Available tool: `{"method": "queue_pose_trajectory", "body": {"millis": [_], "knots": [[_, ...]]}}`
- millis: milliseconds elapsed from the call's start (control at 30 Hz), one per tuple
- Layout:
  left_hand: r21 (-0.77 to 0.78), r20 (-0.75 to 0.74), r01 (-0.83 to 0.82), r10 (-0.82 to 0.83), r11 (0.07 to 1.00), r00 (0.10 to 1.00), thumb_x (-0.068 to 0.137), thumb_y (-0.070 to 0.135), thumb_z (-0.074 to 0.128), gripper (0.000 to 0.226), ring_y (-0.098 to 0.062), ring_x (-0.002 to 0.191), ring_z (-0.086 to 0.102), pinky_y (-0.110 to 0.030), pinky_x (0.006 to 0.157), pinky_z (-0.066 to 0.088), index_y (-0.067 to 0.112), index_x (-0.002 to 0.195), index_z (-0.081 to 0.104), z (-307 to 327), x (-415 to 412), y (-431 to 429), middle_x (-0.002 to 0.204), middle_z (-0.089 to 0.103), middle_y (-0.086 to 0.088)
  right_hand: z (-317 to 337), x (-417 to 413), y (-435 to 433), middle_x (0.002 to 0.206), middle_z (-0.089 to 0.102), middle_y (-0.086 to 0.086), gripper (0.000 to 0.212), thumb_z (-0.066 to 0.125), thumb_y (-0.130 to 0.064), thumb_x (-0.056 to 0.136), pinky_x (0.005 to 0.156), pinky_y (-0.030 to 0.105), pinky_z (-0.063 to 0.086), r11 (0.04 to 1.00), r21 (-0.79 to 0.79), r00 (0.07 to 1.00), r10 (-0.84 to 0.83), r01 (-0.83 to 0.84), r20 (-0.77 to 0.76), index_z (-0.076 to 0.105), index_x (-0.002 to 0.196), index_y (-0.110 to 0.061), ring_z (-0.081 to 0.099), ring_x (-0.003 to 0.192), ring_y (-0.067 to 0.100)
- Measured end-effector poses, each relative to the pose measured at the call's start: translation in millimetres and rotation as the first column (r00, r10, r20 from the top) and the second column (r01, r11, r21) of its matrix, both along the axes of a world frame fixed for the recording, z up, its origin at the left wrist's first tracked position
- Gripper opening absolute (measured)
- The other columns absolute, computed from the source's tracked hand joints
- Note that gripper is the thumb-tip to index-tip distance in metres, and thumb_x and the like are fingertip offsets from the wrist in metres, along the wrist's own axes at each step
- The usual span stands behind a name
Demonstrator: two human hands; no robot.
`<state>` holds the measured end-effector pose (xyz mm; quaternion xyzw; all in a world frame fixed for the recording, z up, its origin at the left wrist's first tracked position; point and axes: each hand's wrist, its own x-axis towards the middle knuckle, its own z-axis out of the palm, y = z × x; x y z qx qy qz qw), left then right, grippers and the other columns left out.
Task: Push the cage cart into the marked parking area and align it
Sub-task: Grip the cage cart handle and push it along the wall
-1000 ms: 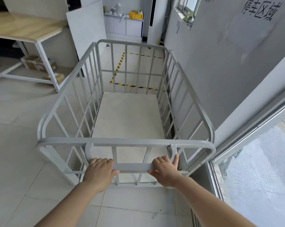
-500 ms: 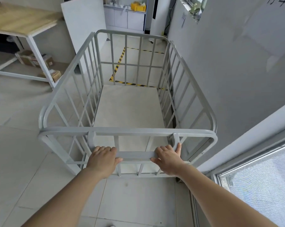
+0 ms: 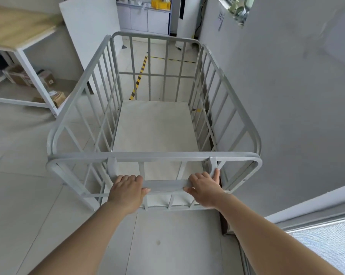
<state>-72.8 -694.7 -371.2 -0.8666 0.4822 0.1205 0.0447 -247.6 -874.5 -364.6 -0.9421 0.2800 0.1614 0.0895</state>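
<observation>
Both hands gripped the low crossbar at the near end of the cage cart. The left hand had its fingers curled over the top of the bar and its thumb tucked under the near edge, closed on it. The right hand was wrapped on the same bar further right, fingers over the top, with one finger stretched up along the short upright post at the bar's end. A bare stretch of bar lay between the two hands.

The cart was a frame of grey painted metal tube with rounded corners, its four sides made of thin upright bars and a few slanted ones, and its bed a flat, pale, matte board. It stood on a floor of light tiles, its right side just beside a plain grey wall.

Its long axis ran straight away from the person, far end pointing toward the yellow-and-black striped tape on the floor; one strip ran lengthwise under the far end, another crossed beyond it. A wood-topped table with white legs stood to the left, cardboard boxes beneath it.
</observation>
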Motion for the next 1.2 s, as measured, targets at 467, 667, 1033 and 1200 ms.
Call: {"method": "queue_pose_trajectory", "body": {"millis": [467,667,1033,1200], "knots": [[-0.007,-0.044,0.011,-0.011,1.0,0.999,0.098,0.045,0.028,0.037,-0.023,0.108,0.048,-0.032,0.101,0.029,0.016,0.11,0.047,2,100,-62,0.112,0.055,-0.003,0,99,-64,0.118,0.057,0.008,0.085,-0.003,-0.07,0.079,0.116,0.045,0.01,0.991,-0.082,0.994,0.108,-0.11,-0.024,0.047,0.119,-0.014,0.046,0.118,0.03],[-0.01,-0.088,-0.006,0.005,1.0,0.996,0.098,0.045,0.028,0.031,-0.021,0.108,0.047,-0.03,0.099,0.029,0.02,0.104,0.045,8,148,-95,0.102,0.05,0.001,2,146,-94,0.112,0.06,0.007,0.061,0.014,-0.061,0.093,0.105,0.041,0.026,0.989,-0.097,0.994,0.108,-0.11,-0.028,0.049,0.113,-0.015,0.052,0.109,0.029],[0.002,-0.081,0.031,-0.031,1.0,0.996,0.097,0.045,0.028,0.023,-0.021,0.106,0.046,-0.032,0.099,0.03,0.024,0.096,0.037,5,233,-140,0.108,0.052,-0.001,-1,221,-132,0.102,0.059,0.002,0.104,-0.028,-0.068,0.056,0.101,0.038,0.03,0.991,-0.122,0.987,0.074,-0.057,0.142,0.049,0.106,-0.019,0.053,0.098,0.023],[0.002,-0.082,0.059,-0.059,0.998,0.995,0.097,0.044,0.028,0.03,-0.021,0.105,0.045,-0.032,0.095,0.029,0.02,0.105,0.044,2,276,-154,0.109,0.052,-0.001,3,260,-141,0.099,0.057,0.001,0.102,-0.026,-0.067,0.056,0.102,0.037,0.029,0.991,-0.13,0.987,0.038,-0.018,0.156,0.049,0.107,-0.019,0.052,0.099,0.022]]}}
